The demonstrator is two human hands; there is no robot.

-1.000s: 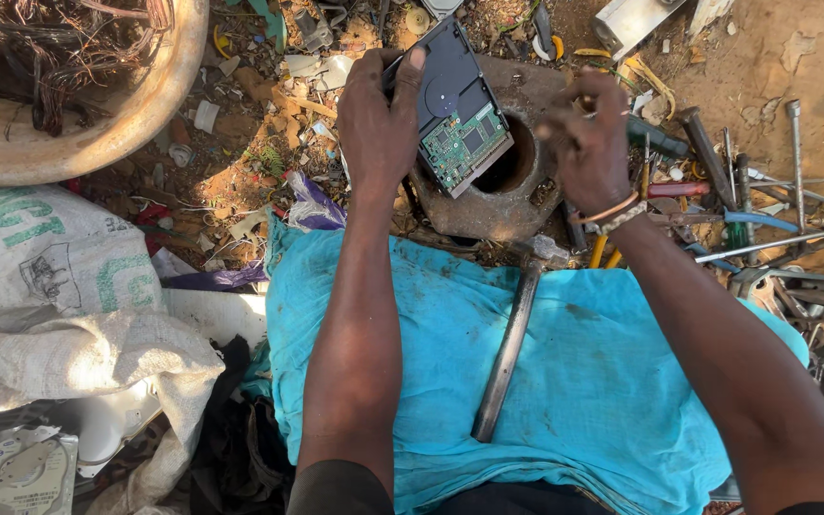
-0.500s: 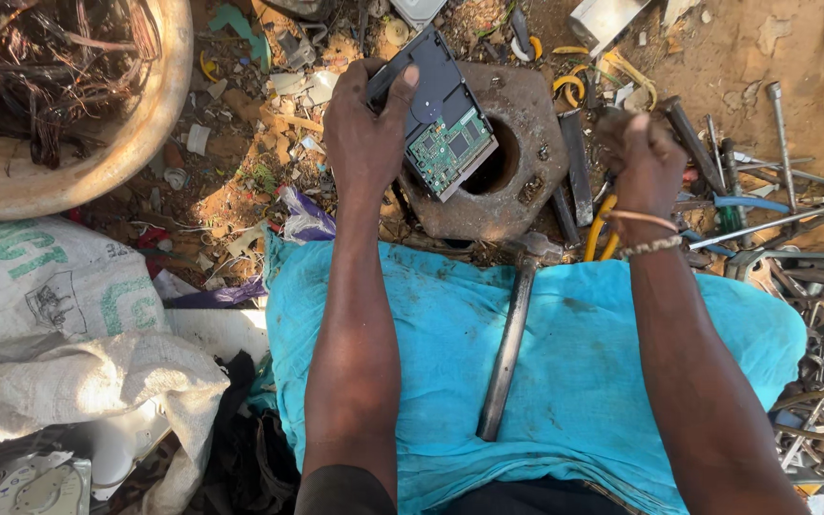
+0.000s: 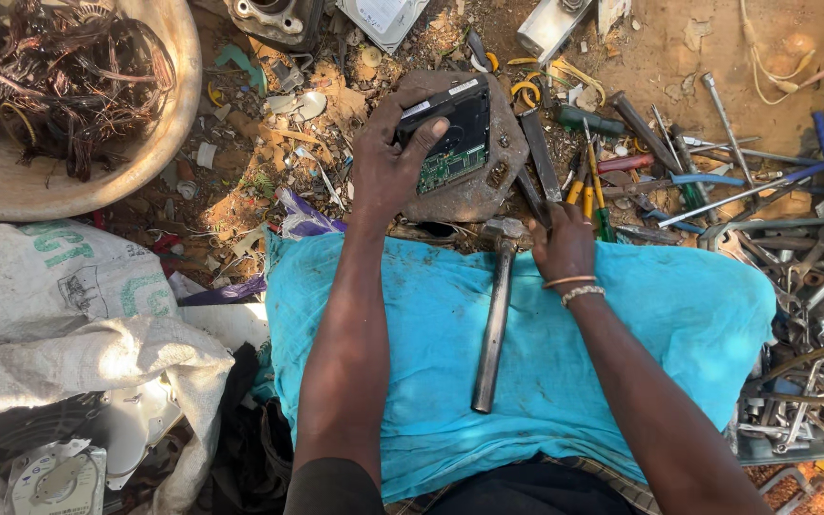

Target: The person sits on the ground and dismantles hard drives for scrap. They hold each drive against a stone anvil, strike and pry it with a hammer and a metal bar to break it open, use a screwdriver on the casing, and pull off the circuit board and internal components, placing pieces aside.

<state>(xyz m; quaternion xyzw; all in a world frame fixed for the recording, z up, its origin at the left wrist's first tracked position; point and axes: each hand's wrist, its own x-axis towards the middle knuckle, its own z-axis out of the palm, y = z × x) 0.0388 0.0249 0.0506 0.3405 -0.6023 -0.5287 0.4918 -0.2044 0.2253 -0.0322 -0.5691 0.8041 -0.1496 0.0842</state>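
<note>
Bare dirt ground strewn with scrap and litter all round, with a bright turquoise cloth (image 3: 431,324) spread over the person's lap as the work surface. Far left there's a round tan basin full of tangled copper wire (image 3: 69,86), and white woven sacks (image 3: 59,315) below it.

Left hand (image 3: 388,167) is clamped around a black rectangular hard drive with a green circuit board showing (image 3: 455,143), propping it tilted on a rusty round metal block (image 3: 474,186). That drive looks like a dense, rigid little brick: metal case, smooth sides, so I'd say gripping the long edges is the way, and keep off the board face, probably the fragile bit.

A steel-handled hammer (image 3: 493,319) lies on the cloth, head towards the block. Right hand (image 3: 560,248) sits just beside the hammer head, fingers curled down among the screwdrivers and pliers (image 3: 603,191); can't tell if it's actually got hold of anything.
</note>
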